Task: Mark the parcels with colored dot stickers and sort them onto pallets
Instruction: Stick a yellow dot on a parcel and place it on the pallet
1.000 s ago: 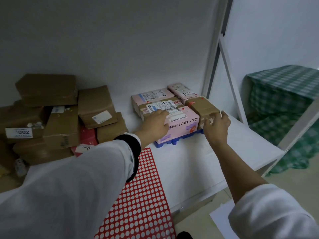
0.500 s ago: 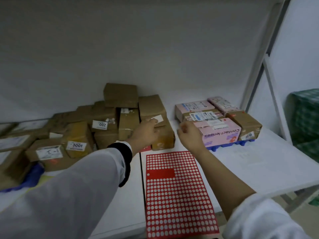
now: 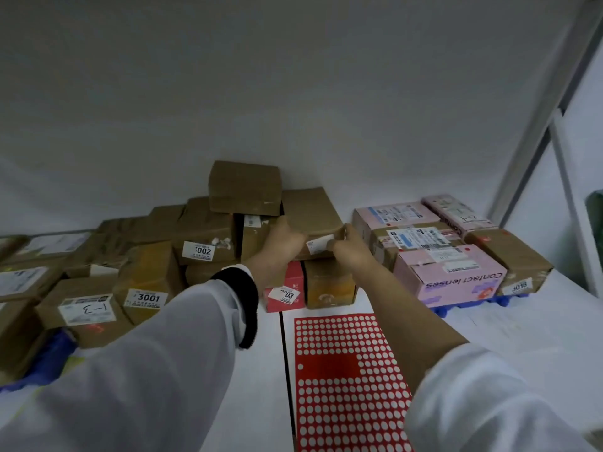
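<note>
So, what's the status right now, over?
Left-hand grip, right-hand grip both holding brown parcel on the pile. Top box crowds its left edge. Sticker sheet lies in front.

2 arms in white sleeves reach forward, the left with a black cuff, the right forearm bare. The left hand (image 3: 287, 243) and right hand (image 3: 350, 252) hold opposite ends of 1 brown parcel (image 3: 313, 210), thumbs raised; the fingers look curled, though partly hidden.

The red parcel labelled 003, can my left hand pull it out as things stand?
Probably not yet. The left hand and right hand both grip the brown parcel that seems to rest on the red parcel, and another brown box sits against its right side. Only its front face shows.
</note>
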